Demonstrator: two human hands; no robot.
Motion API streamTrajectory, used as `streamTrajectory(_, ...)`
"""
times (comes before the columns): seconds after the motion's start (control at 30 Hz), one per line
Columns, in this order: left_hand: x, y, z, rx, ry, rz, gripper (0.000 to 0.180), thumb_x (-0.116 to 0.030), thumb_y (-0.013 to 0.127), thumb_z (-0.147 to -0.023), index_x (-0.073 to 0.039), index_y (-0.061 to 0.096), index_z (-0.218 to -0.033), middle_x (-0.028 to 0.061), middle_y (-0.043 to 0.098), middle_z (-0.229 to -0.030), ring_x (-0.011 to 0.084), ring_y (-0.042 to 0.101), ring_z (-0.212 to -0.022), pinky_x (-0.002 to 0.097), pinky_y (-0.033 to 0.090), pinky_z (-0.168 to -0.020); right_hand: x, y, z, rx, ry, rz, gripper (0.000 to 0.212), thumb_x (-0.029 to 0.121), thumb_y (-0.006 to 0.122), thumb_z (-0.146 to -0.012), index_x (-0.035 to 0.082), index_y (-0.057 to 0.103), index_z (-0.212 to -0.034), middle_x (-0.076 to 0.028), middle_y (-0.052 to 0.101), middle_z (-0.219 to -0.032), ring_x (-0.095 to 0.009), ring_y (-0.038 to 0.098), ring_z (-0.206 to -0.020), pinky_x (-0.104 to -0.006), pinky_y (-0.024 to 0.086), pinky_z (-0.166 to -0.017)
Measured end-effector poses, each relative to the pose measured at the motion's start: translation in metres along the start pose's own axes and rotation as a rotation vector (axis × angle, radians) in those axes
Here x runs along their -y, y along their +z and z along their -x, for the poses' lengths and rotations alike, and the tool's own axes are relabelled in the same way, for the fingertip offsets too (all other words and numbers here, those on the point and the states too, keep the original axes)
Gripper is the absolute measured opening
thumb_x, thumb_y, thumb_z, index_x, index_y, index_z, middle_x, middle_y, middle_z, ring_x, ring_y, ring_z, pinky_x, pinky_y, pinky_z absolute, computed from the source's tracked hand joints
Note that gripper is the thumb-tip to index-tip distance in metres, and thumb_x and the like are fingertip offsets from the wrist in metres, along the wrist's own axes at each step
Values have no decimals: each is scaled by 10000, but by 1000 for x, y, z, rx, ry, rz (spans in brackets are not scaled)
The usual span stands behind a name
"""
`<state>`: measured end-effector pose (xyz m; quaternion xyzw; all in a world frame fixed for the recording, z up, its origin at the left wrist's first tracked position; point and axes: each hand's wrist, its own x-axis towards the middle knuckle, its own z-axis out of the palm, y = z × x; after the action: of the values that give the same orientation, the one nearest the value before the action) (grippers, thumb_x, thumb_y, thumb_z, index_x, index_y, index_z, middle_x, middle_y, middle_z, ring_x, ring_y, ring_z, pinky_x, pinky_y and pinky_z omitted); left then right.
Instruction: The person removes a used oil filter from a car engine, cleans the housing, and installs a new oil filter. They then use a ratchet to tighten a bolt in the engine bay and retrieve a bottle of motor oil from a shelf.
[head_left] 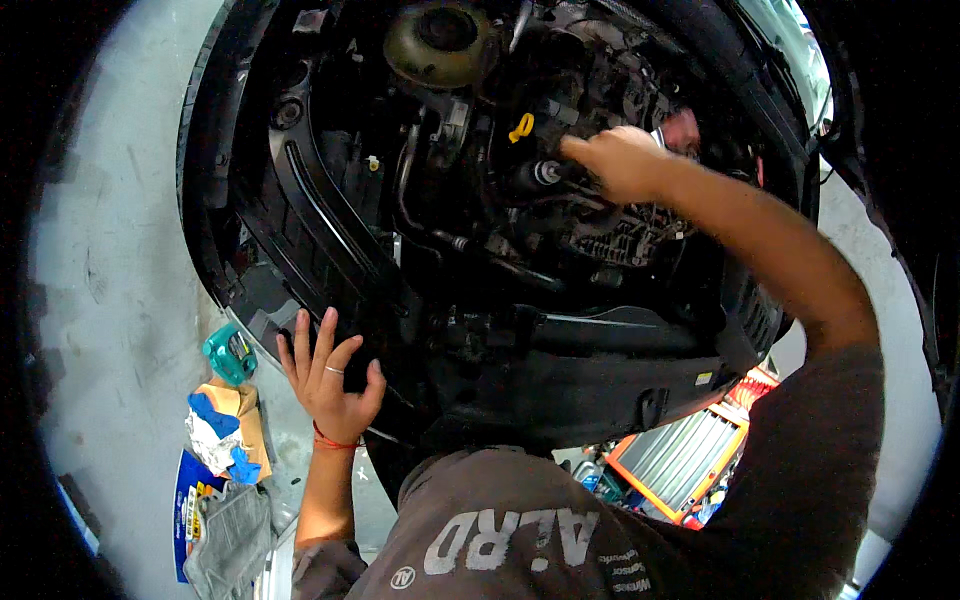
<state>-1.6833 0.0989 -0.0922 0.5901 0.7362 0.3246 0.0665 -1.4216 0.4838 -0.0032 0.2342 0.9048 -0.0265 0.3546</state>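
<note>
My left hand (330, 385) rests with spread fingers on the black front edge of the car's open engine bay, a ring on one finger and a red cord at the wrist. It holds nothing. My right hand (622, 165) reaches over the engine (615, 235), slightly blurred, its fingers curled; whatever they may grip is hidden. Just left of it are a yellow loop-shaped dipstick handle (521, 127) and a black cylindrical part (535, 175) with a silvery end. Behind my right wrist is a pinkish shape (681, 131) with a pale band, which I cannot make out.
A round yellowish fluid reservoir (440, 45) stands at the far side of the bay. On the floor at left are a teal bottle (230, 354), a cardboard box (253, 430) with blue gloves, and a grey tray (232, 540). An orange-framed tool cart (680, 455) stands at lower right.
</note>
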Motion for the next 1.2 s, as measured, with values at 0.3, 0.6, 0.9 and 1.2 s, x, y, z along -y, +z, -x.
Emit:
streamTrajectory(0.3, 5, 0, -2, 41, 39, -17, 321, -252, 702, -803, -125, 666, -1096, 140, 597, -1415, 428, 445, -1398, 607, 194, -1193, -5, 29, -7, -127, 776, -1202, 388, 124, 698, -739, 19, 646, -1109, -90, 634, -737, -207, 593, -547, -383, 485, -529)
streamTrajectory(0.6, 1, -1, 0, 63, 33, -23, 440, -317, 699, -803, -125, 622, -1192, 148, 571, -1441, 433, 425, -1408, 616, 187, -1189, -37, 10, 1, -89, -291, 153, 497, 43, 689, -690, 76, 572, -1172, -153, 669, -913, -392, 676, -917, -481, 530, -734)
streamTrajectory(0.9, 2, 0, -2, 68, 32, -41, 428, -267, 697, -777, -120, 628, -1173, 159, 576, -1433, 433, 429, -1407, 609, 187, -1191, 29, 28, 7, -337, 596, -1077, 551, 90, 709, -729, 12, 549, -1250, -162, 647, -781, -295, 674, -733, -402, 525, -636)
streamTrajectory(1.2, 1, 0, -4, 39, 16, -13, 435, -247, 702, -739, -111, 662, -1150, 128, 599, -1417, 409, 439, -1410, 584, 186, -1197, -7, 35, -5, -417, 388, -591, 544, 91, 706, -715, 50, 594, -1246, -145, 692, -866, -349, 670, -828, -416, 528, -717)
